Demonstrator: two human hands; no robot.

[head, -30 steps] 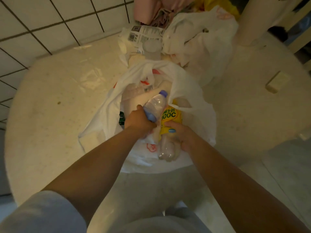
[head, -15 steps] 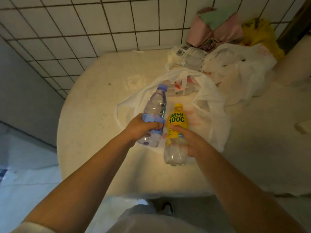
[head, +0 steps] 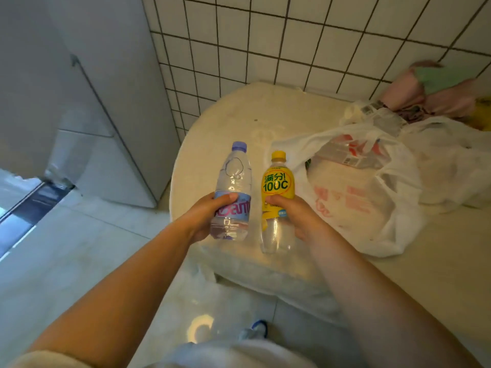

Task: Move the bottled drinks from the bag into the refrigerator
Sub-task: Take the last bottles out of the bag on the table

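Both hands are full right now. The left hand [head: 206, 216] is wrapped around the middle of a clear plastic water bottle with a pale purple cap and purple label [head: 233, 192], thumb across the label. The right hand [head: 295, 219] grips a clear plastic soda bottle with a yellow cap and a yellow "100C" label [head: 276, 197], fingers curled around it just below the label text. The two bottles are upright, side by side and close together, held in the air over the left end of the round-edged cream stone counter [head: 239, 128], near its front edge.

The white plastic shopping bag with red print [head: 372, 197] they belong to lies slumped on the counter just to the right of the soda bottle, mouth open, with some boxed stuff showing inside. Another crumpled white plastic bag [head: 451, 160] sits behind it toward the right edge, and a pink and green fabric bundle [head: 435, 88] is shoved into the back corner against the white tiled wall [head: 292, 43].

The tall white refrigerator [head: 87, 107] stands off the counter's left end, doors closed as far as I can see. Floor is pale glossy tile [head: 66, 261].
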